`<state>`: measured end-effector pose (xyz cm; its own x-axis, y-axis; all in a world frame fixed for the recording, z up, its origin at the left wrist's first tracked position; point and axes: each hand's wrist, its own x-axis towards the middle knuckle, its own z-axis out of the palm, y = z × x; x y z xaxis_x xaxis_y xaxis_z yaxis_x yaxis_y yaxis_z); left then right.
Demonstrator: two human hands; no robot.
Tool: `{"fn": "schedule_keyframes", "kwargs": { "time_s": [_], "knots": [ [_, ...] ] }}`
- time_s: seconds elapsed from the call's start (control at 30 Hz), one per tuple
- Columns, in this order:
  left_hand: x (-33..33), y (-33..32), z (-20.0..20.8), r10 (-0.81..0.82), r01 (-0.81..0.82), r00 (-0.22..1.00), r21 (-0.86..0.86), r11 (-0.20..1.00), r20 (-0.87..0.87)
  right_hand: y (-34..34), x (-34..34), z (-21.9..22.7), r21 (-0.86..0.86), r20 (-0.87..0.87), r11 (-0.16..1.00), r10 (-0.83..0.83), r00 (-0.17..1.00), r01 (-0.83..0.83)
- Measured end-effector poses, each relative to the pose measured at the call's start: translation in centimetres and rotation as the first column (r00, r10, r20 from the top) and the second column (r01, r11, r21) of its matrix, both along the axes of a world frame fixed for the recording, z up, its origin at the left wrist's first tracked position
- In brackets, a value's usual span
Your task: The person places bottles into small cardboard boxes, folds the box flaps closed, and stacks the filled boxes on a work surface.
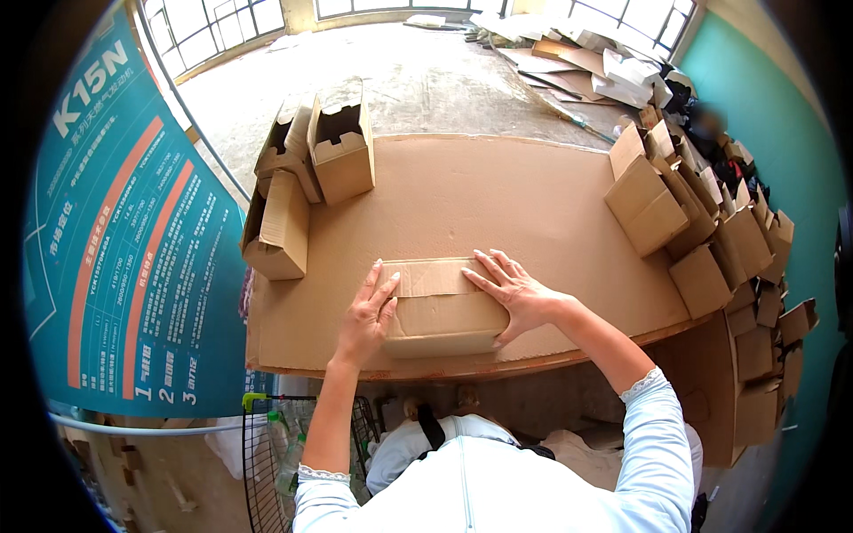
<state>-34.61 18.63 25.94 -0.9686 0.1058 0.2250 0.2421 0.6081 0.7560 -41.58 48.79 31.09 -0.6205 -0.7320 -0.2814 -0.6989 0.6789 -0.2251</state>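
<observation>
A small brown cardboard box [449, 322] lies near the front edge of the cardboard-covered table [480, 195], its top flap folded down. My left hand [366, 315] grips the box's left end, its fingers along the top edge. Over the right end, my right hand [518, 298] holds the box with fingers spread on the top and the thumb down by the front right corner. The box's underside and far side are hidden.
Open cardboard boxes [345, 155] stand at the table's left. More open boxes [647, 206] are heaped along the right side. A teal banner [133, 240] rises on the left, above a black wire cart [267, 462] with plastic bottles. Flattened cardboard [569, 55] lies on the floor beyond.
</observation>
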Motion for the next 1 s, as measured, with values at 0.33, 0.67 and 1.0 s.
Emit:
{"fn": "schedule_keyframes", "kwargs": {
  "time_s": [0.33,0.67,1.0],
  "knots": [
    [10.9,2.8,-9.8,-0.11,-0.421,0.782,0.65,0.633,0.614,-0.3,0.9,-0.1,-0.161,-0.119,0.987,-0.019,0.993,0.0],
    [-5.9,6.8,-13.8,0.095,-0.211,0.966,0.52,0.828,0.24,-4.3,0.1,-4.6,-0.303,-0.27,0.787,-0.612,0.743,0.538],
    [-14.2,3.5,-13.8,0.133,-0.126,0.991,0.243,0.962,-0.013,-15.1,-15.0,-6.1,-0.281,-0.273,0.508,-0.856,0.44,0.814]
  ]
}}
